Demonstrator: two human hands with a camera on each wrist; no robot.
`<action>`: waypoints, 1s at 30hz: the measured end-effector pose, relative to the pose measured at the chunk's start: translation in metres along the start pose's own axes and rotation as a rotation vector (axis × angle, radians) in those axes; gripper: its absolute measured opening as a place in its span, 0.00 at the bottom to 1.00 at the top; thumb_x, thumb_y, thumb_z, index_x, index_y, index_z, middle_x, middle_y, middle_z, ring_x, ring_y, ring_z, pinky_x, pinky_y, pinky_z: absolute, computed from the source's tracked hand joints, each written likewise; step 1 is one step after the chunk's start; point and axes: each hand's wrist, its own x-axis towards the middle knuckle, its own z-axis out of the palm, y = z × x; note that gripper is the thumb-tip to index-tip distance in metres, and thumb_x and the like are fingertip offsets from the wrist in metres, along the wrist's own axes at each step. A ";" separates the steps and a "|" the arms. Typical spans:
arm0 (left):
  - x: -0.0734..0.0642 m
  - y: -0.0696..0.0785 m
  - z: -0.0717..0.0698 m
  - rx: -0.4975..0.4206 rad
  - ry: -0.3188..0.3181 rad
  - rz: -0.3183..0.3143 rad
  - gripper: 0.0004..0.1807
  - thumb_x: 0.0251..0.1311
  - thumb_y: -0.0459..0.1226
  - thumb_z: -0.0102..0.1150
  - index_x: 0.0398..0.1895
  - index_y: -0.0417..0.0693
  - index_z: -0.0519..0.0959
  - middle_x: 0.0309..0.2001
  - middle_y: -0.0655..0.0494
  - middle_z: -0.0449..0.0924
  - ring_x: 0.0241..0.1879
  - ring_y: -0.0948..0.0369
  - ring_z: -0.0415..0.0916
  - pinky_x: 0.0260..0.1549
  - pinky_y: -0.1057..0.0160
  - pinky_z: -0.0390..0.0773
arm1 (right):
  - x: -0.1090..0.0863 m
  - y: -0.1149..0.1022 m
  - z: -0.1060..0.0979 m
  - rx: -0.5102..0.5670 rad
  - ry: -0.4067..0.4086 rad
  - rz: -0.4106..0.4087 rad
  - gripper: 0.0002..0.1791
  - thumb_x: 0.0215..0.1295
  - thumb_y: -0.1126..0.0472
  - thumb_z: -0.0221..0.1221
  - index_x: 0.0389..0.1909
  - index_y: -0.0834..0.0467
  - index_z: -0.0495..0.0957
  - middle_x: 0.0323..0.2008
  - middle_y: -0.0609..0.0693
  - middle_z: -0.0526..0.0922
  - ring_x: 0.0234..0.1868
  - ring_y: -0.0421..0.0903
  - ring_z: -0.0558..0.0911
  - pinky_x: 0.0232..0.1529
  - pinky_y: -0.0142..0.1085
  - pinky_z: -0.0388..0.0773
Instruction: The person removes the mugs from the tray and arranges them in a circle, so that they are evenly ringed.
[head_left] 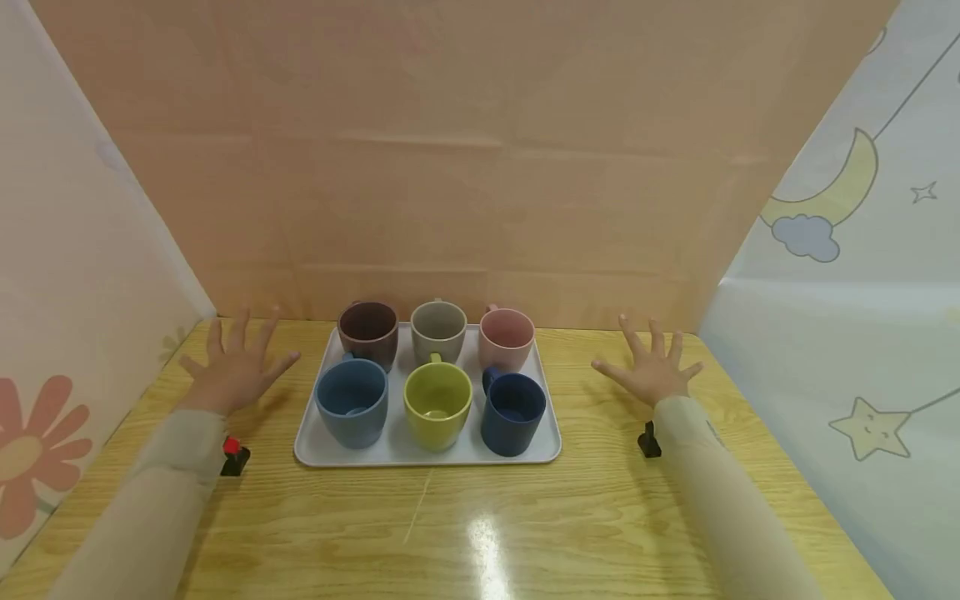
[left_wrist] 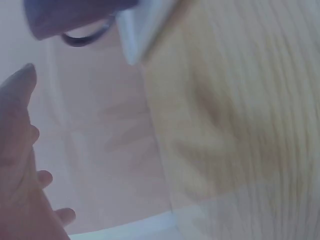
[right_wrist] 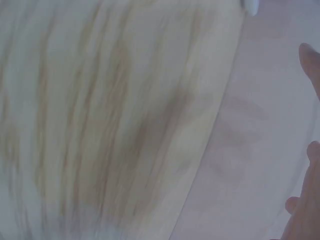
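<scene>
I had the L hand's fingers wide, holding nothing, mid-left of the head frame; R hand likewise, mid-right. Black bit by L wrist could've snagged the tray edge on a low pass. L thumb pointed at the blue mug; a fast inward sweep might've knocked it, prob. into the brown mug behind. Centre-frame, the tray held six upright mugs, 2 rows: brown, grey mug, pink mug at back; blue, yellow-green mug, navy mug in front. Navy's handle overlapped pink in view; couldn't tell if touching, so poss. clink. Shallow rim: uneven lift could've slid mugs onto the table.
</scene>
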 end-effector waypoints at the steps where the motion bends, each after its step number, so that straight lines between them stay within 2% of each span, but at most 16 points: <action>1: -0.001 0.001 -0.001 -0.013 0.026 0.011 0.49 0.70 0.71 0.32 0.82 0.61 0.26 0.77 0.35 0.13 0.69 0.22 0.12 0.43 0.10 0.26 | -0.003 -0.004 -0.001 0.011 0.005 -0.012 0.58 0.58 0.18 0.52 0.81 0.31 0.34 0.81 0.60 0.26 0.73 0.77 0.23 0.46 0.87 0.23; 3: -0.005 0.003 -0.001 -0.052 0.109 0.051 0.47 0.73 0.66 0.35 0.83 0.56 0.32 0.78 0.33 0.18 0.71 0.21 0.20 0.48 0.10 0.32 | -0.009 -0.012 -0.003 0.039 0.023 -0.044 0.56 0.60 0.20 0.53 0.82 0.34 0.38 0.81 0.60 0.29 0.74 0.77 0.27 0.49 0.88 0.28; 6: -0.015 0.007 -0.002 -0.172 0.229 0.111 0.43 0.77 0.58 0.41 0.82 0.43 0.43 0.78 0.28 0.31 0.72 0.22 0.34 0.57 0.15 0.42 | -0.021 -0.027 -0.004 0.139 0.044 -0.124 0.50 0.66 0.27 0.54 0.82 0.45 0.48 0.80 0.64 0.37 0.75 0.76 0.37 0.55 0.85 0.41; 8: -0.023 0.011 -0.002 -0.285 0.256 0.136 0.40 0.78 0.52 0.45 0.80 0.36 0.48 0.77 0.25 0.40 0.71 0.23 0.42 0.60 0.20 0.48 | -0.030 -0.038 -0.003 0.241 0.039 -0.182 0.45 0.71 0.33 0.55 0.79 0.53 0.54 0.78 0.65 0.44 0.75 0.73 0.44 0.59 0.80 0.51; 9: -0.027 0.013 -0.001 -0.345 0.244 0.141 0.39 0.79 0.50 0.45 0.79 0.33 0.49 0.76 0.24 0.43 0.71 0.24 0.44 0.62 0.22 0.51 | -0.035 -0.044 -0.003 0.306 0.026 -0.208 0.43 0.73 0.37 0.55 0.78 0.55 0.56 0.77 0.66 0.47 0.74 0.72 0.47 0.60 0.77 0.55; 12: -0.040 0.019 0.003 -0.502 0.141 0.089 0.40 0.79 0.52 0.43 0.80 0.35 0.47 0.76 0.26 0.46 0.71 0.27 0.49 0.60 0.24 0.57 | -0.049 -0.059 -0.001 0.487 -0.013 -0.276 0.35 0.76 0.45 0.55 0.75 0.58 0.60 0.73 0.65 0.55 0.71 0.67 0.57 0.62 0.67 0.64; 16: -0.051 0.022 0.015 -0.633 0.021 0.033 0.40 0.79 0.55 0.40 0.81 0.39 0.46 0.78 0.32 0.48 0.72 0.32 0.55 0.62 0.31 0.64 | -0.064 -0.076 0.008 0.690 -0.047 -0.372 0.28 0.77 0.57 0.57 0.73 0.60 0.64 0.69 0.62 0.64 0.67 0.62 0.66 0.63 0.54 0.72; 20: -0.055 0.023 0.029 -0.710 -0.055 -0.007 0.40 0.79 0.55 0.42 0.80 0.37 0.48 0.77 0.33 0.51 0.70 0.36 0.60 0.61 0.51 0.75 | -0.073 -0.090 0.019 0.854 -0.124 -0.456 0.32 0.70 0.67 0.62 0.73 0.62 0.63 0.70 0.63 0.65 0.66 0.64 0.68 0.62 0.44 0.75; 23: -0.055 0.022 0.038 -0.754 -0.098 -0.019 0.41 0.79 0.53 0.45 0.80 0.34 0.48 0.76 0.31 0.52 0.70 0.37 0.61 0.58 0.58 0.77 | -0.078 -0.099 0.024 0.896 -0.191 -0.451 0.39 0.63 0.66 0.69 0.73 0.60 0.64 0.70 0.61 0.65 0.66 0.62 0.69 0.62 0.44 0.76; 28: -0.053 0.020 0.049 -0.842 -0.130 -0.018 0.41 0.78 0.50 0.47 0.79 0.31 0.47 0.76 0.31 0.52 0.71 0.40 0.60 0.61 0.54 0.75 | -0.080 -0.111 0.031 0.869 -0.269 -0.394 0.46 0.54 0.59 0.77 0.72 0.53 0.66 0.67 0.53 0.69 0.66 0.56 0.70 0.63 0.52 0.72; 30: -0.052 0.017 0.053 -0.896 -0.139 -0.016 0.40 0.79 0.49 0.48 0.79 0.31 0.48 0.75 0.31 0.54 0.70 0.50 0.65 0.60 0.61 0.76 | -0.080 -0.114 0.034 0.864 -0.279 -0.375 0.46 0.52 0.58 0.78 0.72 0.52 0.66 0.66 0.52 0.71 0.66 0.56 0.70 0.63 0.54 0.71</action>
